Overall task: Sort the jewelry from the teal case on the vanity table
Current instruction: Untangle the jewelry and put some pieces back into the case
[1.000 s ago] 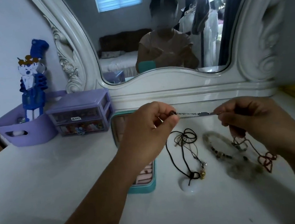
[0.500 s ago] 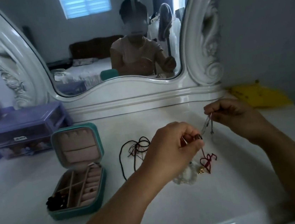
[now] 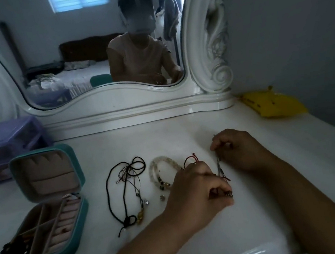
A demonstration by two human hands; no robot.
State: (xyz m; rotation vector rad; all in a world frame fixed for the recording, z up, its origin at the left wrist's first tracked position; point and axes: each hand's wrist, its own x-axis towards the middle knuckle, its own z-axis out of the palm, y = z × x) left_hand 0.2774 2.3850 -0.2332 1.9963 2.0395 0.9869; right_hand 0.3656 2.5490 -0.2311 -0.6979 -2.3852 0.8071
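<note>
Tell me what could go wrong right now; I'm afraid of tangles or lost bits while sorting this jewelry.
1. The thin silver chain, pinched by the left hand and right hand, lies right beside the red cord; they could snag.
2. Two small loose beads sit bare on the table near the left wrist; a sweep might knock them away.
3. The black cord necklace already lies in overlapping loops.

— Where is the teal case [image 3: 45, 207]?
— Near the worktop's [image 3: 257, 210] left edge, lid up, dividers and dark pieces showing inside.
— And the hands?
— Toward the right side. The left hand [image 3: 196, 195] and right hand [image 3: 237, 150] each pinch an end of a thin silver chain [image 3: 219, 168] low over the surface.
— What lies between?
— A black cord necklace [image 3: 125, 187], then a pale beaded bracelet [image 3: 161, 173] and a red cord [image 3: 191, 158], partly behind the left hand.
</note>
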